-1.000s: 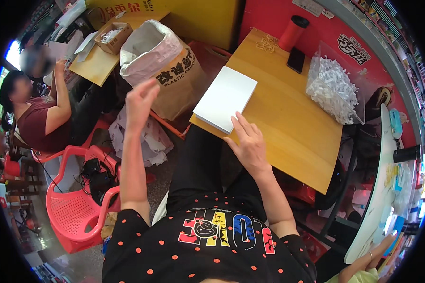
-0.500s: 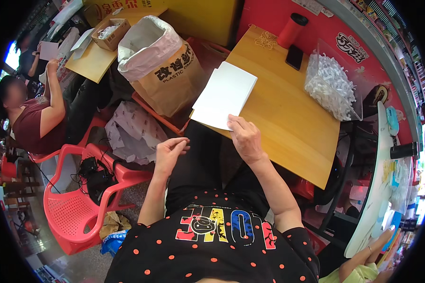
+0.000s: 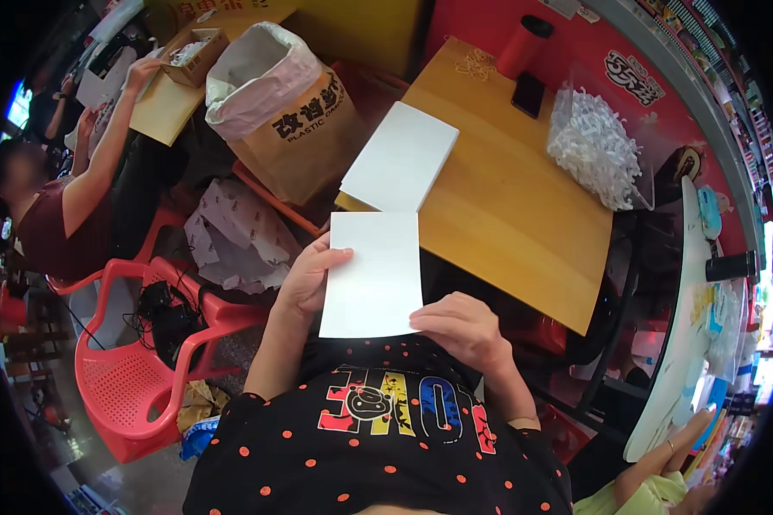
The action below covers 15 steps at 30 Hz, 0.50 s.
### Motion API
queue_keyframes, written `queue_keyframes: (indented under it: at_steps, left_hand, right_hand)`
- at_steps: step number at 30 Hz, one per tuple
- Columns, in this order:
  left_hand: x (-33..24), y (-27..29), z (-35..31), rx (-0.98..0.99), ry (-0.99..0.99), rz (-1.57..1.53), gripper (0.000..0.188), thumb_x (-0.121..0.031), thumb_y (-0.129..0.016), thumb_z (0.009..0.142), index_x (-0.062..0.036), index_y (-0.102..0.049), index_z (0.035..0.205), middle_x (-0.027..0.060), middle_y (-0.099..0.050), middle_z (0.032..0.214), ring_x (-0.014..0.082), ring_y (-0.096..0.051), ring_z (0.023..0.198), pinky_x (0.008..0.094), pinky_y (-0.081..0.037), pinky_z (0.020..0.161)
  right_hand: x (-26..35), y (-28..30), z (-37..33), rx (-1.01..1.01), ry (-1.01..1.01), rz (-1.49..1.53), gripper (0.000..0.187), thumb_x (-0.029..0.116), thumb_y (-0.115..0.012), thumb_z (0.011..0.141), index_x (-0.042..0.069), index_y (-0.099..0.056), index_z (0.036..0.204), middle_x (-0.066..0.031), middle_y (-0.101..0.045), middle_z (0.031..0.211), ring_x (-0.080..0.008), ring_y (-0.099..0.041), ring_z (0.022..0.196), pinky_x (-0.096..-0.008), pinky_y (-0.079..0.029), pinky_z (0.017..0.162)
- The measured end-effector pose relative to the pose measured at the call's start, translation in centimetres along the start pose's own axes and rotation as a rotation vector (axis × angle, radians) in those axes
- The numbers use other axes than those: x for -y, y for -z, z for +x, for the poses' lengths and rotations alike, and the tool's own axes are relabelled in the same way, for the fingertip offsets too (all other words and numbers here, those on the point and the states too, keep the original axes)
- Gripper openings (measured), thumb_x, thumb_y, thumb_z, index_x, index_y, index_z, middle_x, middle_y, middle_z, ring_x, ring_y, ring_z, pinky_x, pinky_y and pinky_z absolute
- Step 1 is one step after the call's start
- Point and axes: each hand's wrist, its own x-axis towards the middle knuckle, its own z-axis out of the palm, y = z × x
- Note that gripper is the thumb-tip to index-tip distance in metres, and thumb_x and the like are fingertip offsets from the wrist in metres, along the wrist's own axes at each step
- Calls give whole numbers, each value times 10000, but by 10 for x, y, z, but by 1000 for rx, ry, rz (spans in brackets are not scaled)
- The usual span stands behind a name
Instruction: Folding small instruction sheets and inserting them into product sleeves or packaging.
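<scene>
White paper (image 3: 371,279) is near the table (image 3: 524,223), my left hand (image 3: 304,279) clamping its left edge, my right hand (image 3: 468,326) at its lower-right corner, closure unclear; I'd pinch lightly against creasing.

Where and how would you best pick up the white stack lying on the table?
By the near short edge of the white stack, I'd judge, coming from the wearer's side and pinching above and below: it lies flat, and that edge sits close to the border of the wooden table.
</scene>
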Motion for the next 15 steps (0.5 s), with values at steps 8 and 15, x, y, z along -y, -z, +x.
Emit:
queue_keyframes:
  at_steps: [8, 15]
  left_hand:
    - [15, -27, -16, 179, -481, 757, 382, 150, -441, 744, -17, -713, 954, 189, -587, 1220, 252, -604, 1074, 313, -466, 926]
    - [5, -47, -20, 355, -896, 1498, 239, 106, -631, 652, -23, -683, 846, 204, -578, 1216, 337, -550, 1162, 382, -463, 962]
  right_hand:
    - [-15, 10, -10, -380, -650, 550, 51, 1, -681, 788, -7, -680, 838, -67, -639, 848, -118, -576, 804, -228, -433, 721]
    - [-46, -2, -9, -354, -831, 929, 98, 65, -674, 820, -20, -692, 865, -78, -670, 950, -126, -593, 896, -244, -447, 832]
